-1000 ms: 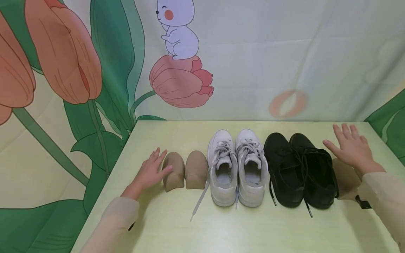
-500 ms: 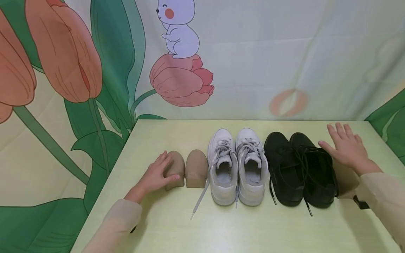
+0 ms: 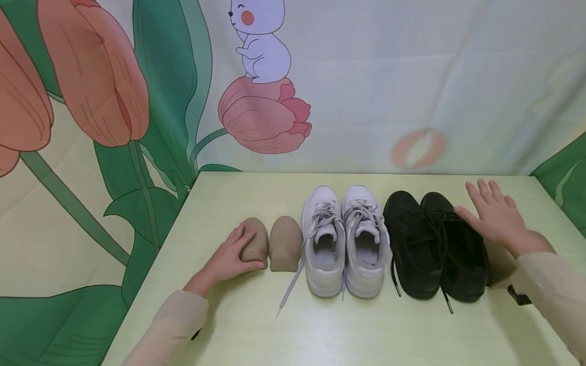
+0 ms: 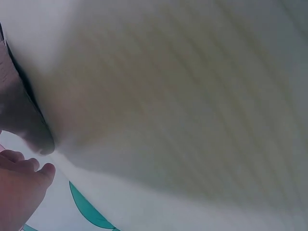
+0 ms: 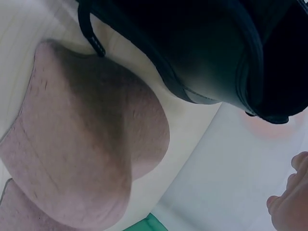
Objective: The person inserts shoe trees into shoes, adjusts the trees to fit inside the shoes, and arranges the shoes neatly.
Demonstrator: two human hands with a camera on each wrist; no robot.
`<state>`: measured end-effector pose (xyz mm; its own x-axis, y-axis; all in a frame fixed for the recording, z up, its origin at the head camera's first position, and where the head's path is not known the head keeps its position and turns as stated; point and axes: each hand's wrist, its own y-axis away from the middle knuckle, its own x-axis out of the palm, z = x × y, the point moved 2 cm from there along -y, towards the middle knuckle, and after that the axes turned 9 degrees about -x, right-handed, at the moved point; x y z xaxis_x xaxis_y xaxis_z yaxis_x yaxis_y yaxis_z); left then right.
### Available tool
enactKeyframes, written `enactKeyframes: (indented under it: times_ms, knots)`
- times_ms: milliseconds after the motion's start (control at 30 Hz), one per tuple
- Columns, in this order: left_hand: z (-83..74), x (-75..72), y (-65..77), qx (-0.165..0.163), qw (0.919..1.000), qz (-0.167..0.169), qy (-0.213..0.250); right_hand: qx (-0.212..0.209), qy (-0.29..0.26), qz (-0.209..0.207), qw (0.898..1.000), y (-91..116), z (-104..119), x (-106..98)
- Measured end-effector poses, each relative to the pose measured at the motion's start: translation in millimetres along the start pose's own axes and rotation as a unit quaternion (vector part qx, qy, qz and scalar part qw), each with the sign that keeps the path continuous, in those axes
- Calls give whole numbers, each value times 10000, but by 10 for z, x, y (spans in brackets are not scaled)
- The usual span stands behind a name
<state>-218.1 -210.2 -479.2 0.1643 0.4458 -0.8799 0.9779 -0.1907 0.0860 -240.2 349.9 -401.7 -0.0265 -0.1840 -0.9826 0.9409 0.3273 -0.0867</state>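
Observation:
In the head view my left hand reaches over the left of two brown moulded shoe inserts, with fingers across its side and the thumb at its near end. In the left wrist view, those fingers show beside the insert's rounded tip. My right hand hovers, fingers straight and spread, next to the right black shoe. Under its wrist lie more brown inserts, partly hidden by the hand and sleeve in the head view. Nothing is in the right hand.
A second insert lies next to a pair of white lace-up sneakers, whose loose lace trails forward. The left black shoe stands beside them. The pale table ends at a printed cloth backdrop.
My left hand has moved right, onto the leftmost insert, its thumb now at the near end. My right hand has drifted left toward the black shoe. The shoes have stayed in place.

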Motion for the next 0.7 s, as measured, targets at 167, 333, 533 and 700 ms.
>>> enactKeyframes:
  times_ms: [167, 333, 533, 700]
  knots:
    - [8, 11, 14, 17, 9999, 46, 126, -70, 20, -46, 10000, -14, 32, 26]
    - [34, 37, 18, -34, 9998, 77, 198, -124, 29, -83, 9999, -13, 58, 41]
    - [32, 73, 6, -114, 9997, 58, 223, -158, 21, -107, 9998, -19, 84, 50]
    - [-2, 82, 3, -243, 9994, 23, 249, -151, 18, -63, 9999, -25, 105, 56]
